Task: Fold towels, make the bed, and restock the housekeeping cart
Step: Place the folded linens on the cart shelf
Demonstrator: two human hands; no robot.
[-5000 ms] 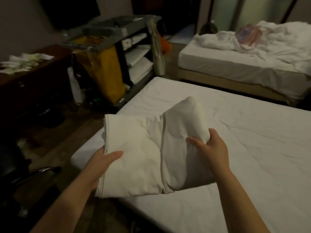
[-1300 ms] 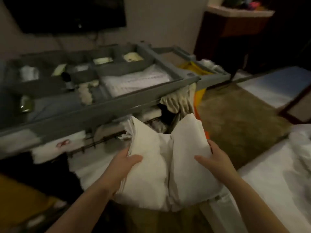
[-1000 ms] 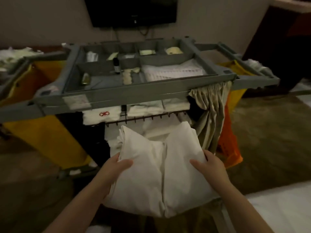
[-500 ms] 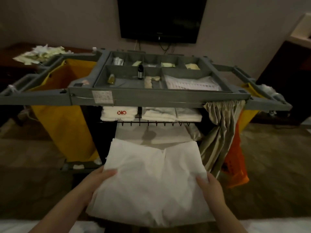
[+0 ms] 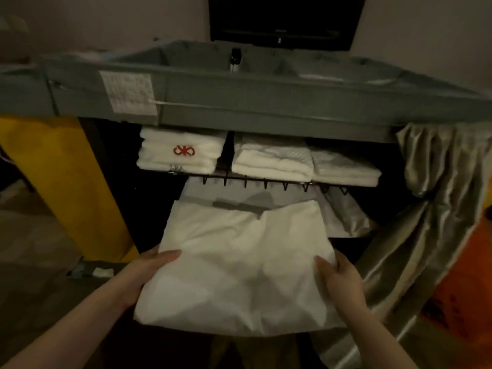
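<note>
I hold a folded white sheet [image 5: 239, 262] flat in front of the grey housekeeping cart [image 5: 266, 107]. My left hand [image 5: 149, 270] grips its left edge, thumb on top. At the right edge my right hand [image 5: 338, 278] grips it the same way. The sheet's far edge reaches into the cart's lower shelf opening, over other white linen [image 5: 338, 217] lying there. On the wire shelf above sit folded white towels: one stack with a red logo [image 5: 181, 153] at left, two stacks [image 5: 306, 163] to its right.
A yellow bag [image 5: 61, 182] hangs on the cart's left side, an orange one [image 5: 463, 275] on the right. A grey-green curtain [image 5: 426, 209] is bunched at the cart's right post. A small dark bottle [image 5: 235, 59] stands in the top tray. A dark TV [image 5: 282, 20] hangs behind.
I turned from the bed to the cart with the sheet in both hands. My view has dropped and closed in, and the sheet has moved forward into the lower shelf opening.
</note>
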